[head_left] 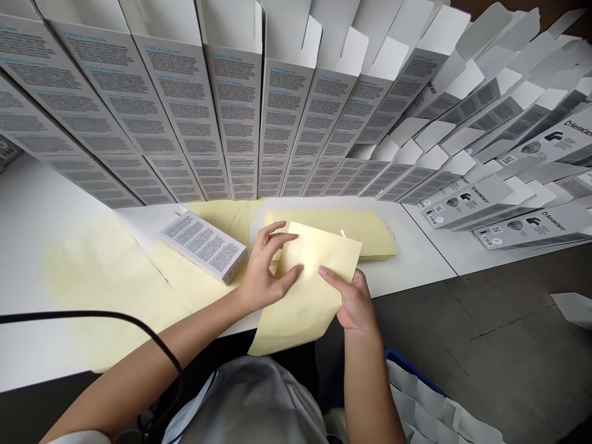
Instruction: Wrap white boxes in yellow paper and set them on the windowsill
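A pale yellow paper sheet point(308, 296) is held up over the table's front edge, its lower end curling toward me. My right hand point(354, 299) grips it at the right side, thumb on top and the other fingers hidden behind. At the sheet's left edge is my left hand point(271, 268), its thumb and fingers apart; the thumb tip and a fingertip overlap the paper, and I cannot tell whether they press on it. Behind the sheet lies a stack of yellow paper point(377, 237). A white printed carton point(206, 246) lies flat left of my left hand.
Tall printed cartons with open top flaps point(235, 111) stand in a row along the back. More cartons point(462, 197) are stacked at the right. A black cable point(92, 314) crosses the left side. A blue bin point(411, 370) with white cartons is below right.
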A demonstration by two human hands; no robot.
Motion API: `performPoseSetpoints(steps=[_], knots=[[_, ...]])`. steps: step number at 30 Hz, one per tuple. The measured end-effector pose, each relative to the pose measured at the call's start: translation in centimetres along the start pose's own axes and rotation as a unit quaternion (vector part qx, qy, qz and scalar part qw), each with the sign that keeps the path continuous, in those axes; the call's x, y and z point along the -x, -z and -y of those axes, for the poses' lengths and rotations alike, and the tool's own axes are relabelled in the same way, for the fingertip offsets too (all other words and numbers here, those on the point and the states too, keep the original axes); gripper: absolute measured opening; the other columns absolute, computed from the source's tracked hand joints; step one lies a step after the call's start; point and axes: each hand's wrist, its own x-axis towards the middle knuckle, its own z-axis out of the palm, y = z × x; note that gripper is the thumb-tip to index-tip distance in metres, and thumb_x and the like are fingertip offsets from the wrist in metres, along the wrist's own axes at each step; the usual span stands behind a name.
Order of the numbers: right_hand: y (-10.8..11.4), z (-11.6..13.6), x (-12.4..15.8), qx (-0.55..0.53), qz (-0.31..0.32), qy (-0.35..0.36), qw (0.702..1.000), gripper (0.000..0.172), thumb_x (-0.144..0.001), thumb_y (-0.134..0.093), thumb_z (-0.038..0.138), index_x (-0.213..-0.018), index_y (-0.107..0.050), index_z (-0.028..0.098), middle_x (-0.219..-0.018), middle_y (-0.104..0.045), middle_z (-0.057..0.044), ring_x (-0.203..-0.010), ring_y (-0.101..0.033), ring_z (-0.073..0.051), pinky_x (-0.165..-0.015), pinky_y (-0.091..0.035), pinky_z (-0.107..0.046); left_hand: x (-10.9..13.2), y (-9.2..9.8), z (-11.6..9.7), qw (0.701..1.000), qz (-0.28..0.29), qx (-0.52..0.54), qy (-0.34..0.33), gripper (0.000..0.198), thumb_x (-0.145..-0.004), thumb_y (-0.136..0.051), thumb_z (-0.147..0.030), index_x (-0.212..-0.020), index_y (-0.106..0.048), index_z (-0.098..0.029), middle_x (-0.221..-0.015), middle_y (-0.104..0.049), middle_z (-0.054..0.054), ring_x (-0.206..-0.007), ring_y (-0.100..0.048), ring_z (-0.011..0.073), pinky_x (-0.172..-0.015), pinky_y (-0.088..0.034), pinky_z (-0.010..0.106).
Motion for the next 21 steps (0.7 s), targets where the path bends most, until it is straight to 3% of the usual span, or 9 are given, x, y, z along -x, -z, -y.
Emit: performPoseSetpoints(steps=[3,7,12,16,18,21], knots=[[-0.7,0.8,0.9,0.012,0.008,0.007,1.000,0.046,-0.065,-0.084,0.033,-0.106,-0.071,0.014,-0.111,-0.069,-0.014,-0.102,-0.067,-0.032,-0.085,-0.057,-0.043,-0.1,0.1,-0.5,0.996,0.010,-0.048,-0.068,0.027,-0.078,-0.072,-0.021,-0.103,-0.065,-0.018,-0.137,-0.044,0.016,-0.130,-0.045,0.0309,-0.096,-0.048,0.041],[-1.0,1.4,1.8,0.039,0.030,0.018,0.999,0.046,-0.070,-0.081,0.034,-0.112,-0.070,0.017,-0.118,-0.067,-0.012,-0.107,-0.065,-0.031,-0.086,-0.056,-0.041,0.0,0.1,-1.1,0.999,0.040,-0.006,-0.034,0.021,-0.081,-0.071,-0.025,-0.100,-0.065,-0.017,-0.134,-0.051,0.016,-0.127,-0.051,0.0275,-0.100,-0.047,0.042],[-0.2,1.2,1.8,0.093,0.064,0.039,0.993,0.045,-0.074,-0.078,0.038,-0.114,-0.070,0.018,-0.119,-0.067,-0.012,-0.107,-0.065,-0.031,-0.086,-0.056,-0.040,0.2,0.1,-1.1,0.998,0.034,-0.034,-0.052,0.019,-0.081,-0.071,-0.027,-0.097,-0.067,-0.018,-0.134,-0.053,0.015,-0.137,-0.041,0.0317,-0.108,-0.040,0.050],[0.9,1.4,1.6,0.156,0.103,0.057,0.981,0.040,-0.076,-0.077,0.037,-0.110,-0.070,0.017,-0.109,-0.070,-0.011,-0.097,-0.067,-0.027,-0.080,-0.057,-0.035,0.0,0.2,-1.4,0.994,0.044,-0.027,-0.097,0.017,-0.081,-0.071,-0.023,-0.096,-0.068,-0.017,-0.104,-0.065,0.011,-0.106,-0.060,0.0229,-0.091,-0.050,0.039],[1.5,1.8,1.4,0.196,0.132,0.042,0.971,0.035,-0.077,-0.075,0.038,-0.103,-0.071,0.015,-0.100,-0.071,-0.011,-0.088,-0.068,-0.026,-0.073,-0.056,-0.033,-0.2,0.3,-1.6,0.994,0.078,0.006,-0.076,0.014,-0.082,-0.070,-0.024,-0.094,-0.069,-0.017,-0.090,-0.067,0.008,-0.091,-0.062,0.0192,-0.082,-0.051,0.035],[2.1,2.8,1.2,0.269,0.173,0.016,0.947,0.030,-0.080,-0.072,0.040,-0.095,-0.071,0.014,-0.088,-0.070,-0.009,-0.080,-0.066,-0.024,-0.067,-0.053,-0.031,-0.4,0.6,-1.9,0.990,0.127,0.051,-0.021,0.011,-0.084,-0.069,-0.027,-0.089,-0.071,-0.018,-0.083,-0.069,0.006,-0.083,-0.062,0.0180,-0.078,-0.051,0.033]])
